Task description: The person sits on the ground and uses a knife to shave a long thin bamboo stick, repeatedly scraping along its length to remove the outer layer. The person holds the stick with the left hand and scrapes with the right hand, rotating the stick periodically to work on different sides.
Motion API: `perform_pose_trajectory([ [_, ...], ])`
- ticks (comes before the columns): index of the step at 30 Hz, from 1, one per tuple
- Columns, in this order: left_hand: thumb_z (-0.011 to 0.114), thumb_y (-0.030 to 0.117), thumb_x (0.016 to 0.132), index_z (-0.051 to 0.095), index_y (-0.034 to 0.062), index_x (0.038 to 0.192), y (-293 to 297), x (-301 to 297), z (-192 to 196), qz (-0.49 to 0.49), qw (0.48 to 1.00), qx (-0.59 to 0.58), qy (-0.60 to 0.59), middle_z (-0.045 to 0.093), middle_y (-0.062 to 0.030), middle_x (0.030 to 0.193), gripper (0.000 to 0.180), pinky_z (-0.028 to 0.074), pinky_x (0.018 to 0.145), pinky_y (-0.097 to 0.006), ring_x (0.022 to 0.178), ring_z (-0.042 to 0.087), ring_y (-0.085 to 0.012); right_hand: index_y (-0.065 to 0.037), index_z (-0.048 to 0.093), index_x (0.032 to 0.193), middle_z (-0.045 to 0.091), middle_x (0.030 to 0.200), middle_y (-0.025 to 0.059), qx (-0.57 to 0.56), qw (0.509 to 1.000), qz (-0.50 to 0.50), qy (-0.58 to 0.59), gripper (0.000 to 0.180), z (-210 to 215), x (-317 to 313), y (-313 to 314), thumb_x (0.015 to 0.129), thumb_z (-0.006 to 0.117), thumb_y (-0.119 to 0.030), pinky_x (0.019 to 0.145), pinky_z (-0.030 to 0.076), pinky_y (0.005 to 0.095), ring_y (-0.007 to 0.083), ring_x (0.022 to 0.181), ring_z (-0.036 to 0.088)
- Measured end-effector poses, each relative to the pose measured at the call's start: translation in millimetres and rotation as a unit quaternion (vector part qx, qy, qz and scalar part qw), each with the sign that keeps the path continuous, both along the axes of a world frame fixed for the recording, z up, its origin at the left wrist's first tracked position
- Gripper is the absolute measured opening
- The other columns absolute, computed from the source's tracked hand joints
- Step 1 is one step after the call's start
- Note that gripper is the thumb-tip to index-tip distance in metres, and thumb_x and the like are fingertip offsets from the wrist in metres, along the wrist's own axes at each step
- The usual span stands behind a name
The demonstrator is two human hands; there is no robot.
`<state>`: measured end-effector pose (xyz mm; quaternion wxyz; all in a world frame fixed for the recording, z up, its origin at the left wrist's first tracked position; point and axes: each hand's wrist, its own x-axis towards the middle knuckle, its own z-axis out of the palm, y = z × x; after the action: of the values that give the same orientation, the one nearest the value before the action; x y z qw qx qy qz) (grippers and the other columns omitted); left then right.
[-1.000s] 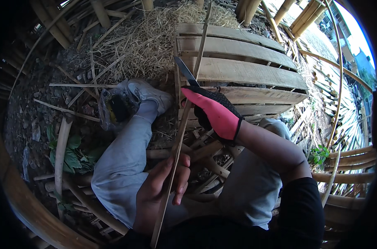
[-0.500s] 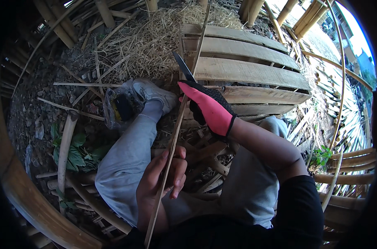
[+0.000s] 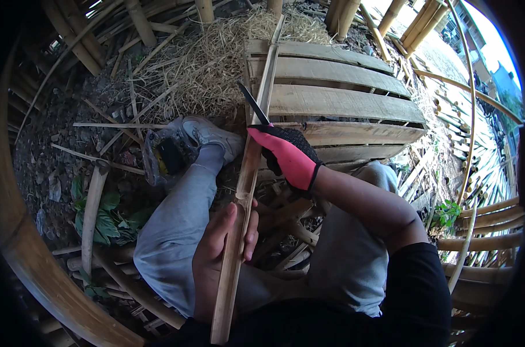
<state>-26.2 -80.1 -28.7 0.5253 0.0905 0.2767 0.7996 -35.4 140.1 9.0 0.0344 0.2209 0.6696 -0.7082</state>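
A long split bamboo strip (image 3: 248, 173) runs from near my lap up over the wooden crate, its hollow inner face turned up with a node partway along. My bare left hand (image 3: 223, 234) is wrapped round its lower part, thumb on one side and fingers on the other. Higher up, my right hand (image 3: 286, 155), in a pink and black glove, grips a knife (image 3: 253, 104). The dark blade points up and to the left, beside the strip. The knife's handle is hidden inside the glove.
Ahead stands a slatted wooden crate (image 3: 343, 101), with dry straw (image 3: 199, 69) at its left. A clear plastic bag (image 3: 158, 153) lies by my shoe (image 3: 210, 136). Bamboo poles (image 3: 476, 248) rise at the right; a thick curved bamboo pole (image 3: 54, 289) bends along the left.
The bamboo strip has turned from its narrow edge to show its broad hollow face. My left fingers have shifted round it. My right hand with the knife has barely moved.
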Motion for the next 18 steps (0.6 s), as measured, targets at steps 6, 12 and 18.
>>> perform_pose_trajectory([
  [6,0.048,0.035,0.108,0.038,-0.0013,0.147,10.3,-0.8,-3.8,0.001,0.986,-0.083,0.148,0.06,-0.0071,0.082,0.054,0.054,0.051,-0.025,0.056,0.062,-0.0135,-0.011,0.059,0.136,0.041,0.071,-0.0058,0.319,0.922,0.139,0.173,0.039,-29.4,13.6,33.3,0.109,0.046,-0.036,0.057,0.035,0.0251,0.0057,0.062,0.04],
  [12,0.05,0.043,0.106,0.041,0.0038,0.141,27.0,0.7,-37.3,-0.011,0.976,-0.122,0.182,0.059,-0.0054,0.079,0.053,0.057,0.056,-0.03,0.058,0.065,-0.017,-0.013,0.051,0.147,0.047,0.072,-0.001,0.466,0.842,0.18,0.205,0.042,-33.9,45.4,64.9,0.108,0.043,-0.026,0.061,0.042,0.0277,0.0112,0.063,0.046],
  [18,0.052,0.051,0.102,0.045,0.0043,0.131,23.4,-3.0,-63.0,-0.034,0.971,-0.099,0.215,0.057,-0.005,0.074,0.056,0.056,0.054,-0.033,0.056,0.064,-0.0197,-0.013,0.043,0.153,0.063,0.091,0.013,0.418,0.887,0.192,0.034,0.052,-11.9,66.2,80.1,0.101,0.046,-0.01,0.079,0.052,0.0378,0.0293,0.079,0.063],
])
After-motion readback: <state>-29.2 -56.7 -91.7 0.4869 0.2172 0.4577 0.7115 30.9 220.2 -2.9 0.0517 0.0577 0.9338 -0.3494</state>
